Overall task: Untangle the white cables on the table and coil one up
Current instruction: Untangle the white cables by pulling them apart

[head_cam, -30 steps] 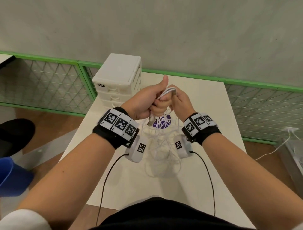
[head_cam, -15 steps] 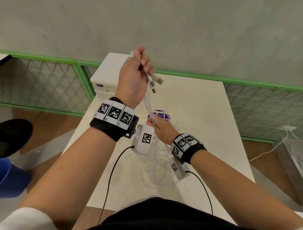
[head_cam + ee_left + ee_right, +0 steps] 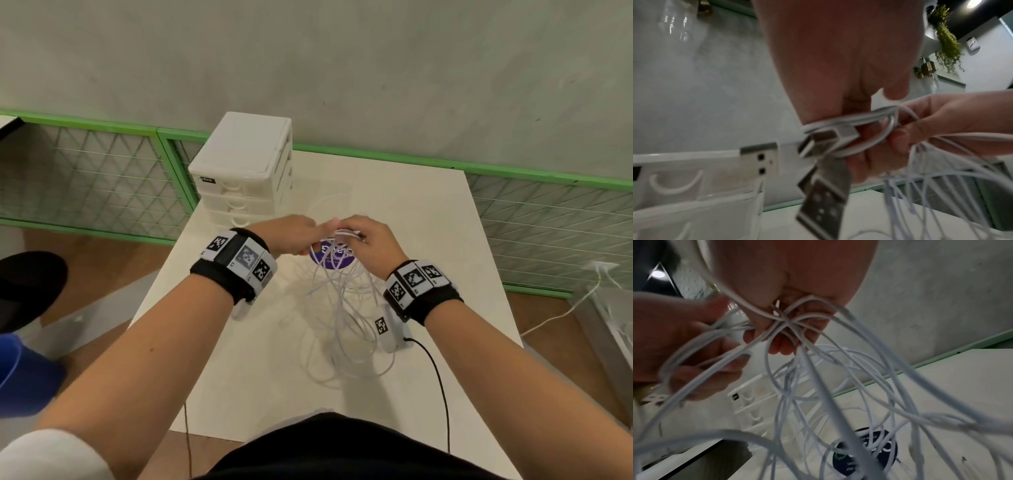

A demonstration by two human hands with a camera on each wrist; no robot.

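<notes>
We are holding the tangled thin white cables (image 3: pixel 342 305) above the white rectangular table (image 3: pixel 428 219), hands together. Our left hand (image 3: pixel 291 236) is clenching the plug-end strands, the flat metal USB plugs (image 3: pixel 824 194) pointing down and towards the white plastic drawer unit (image 3: pixel 246 164). Our right hand (image 3: pixel 370 243) is gripping the bundle (image 3: pixel 789 321); the loops are hanging lengthwise downwards over the round purple sticker (image 3: pixel 330 258).

Even soft indoor light, faint shadows on the table (image 3: pixel 428 219), wrist views blurred, edges bowed, ceiling lamp (image 3: pixel 657 273) glared.
</notes>
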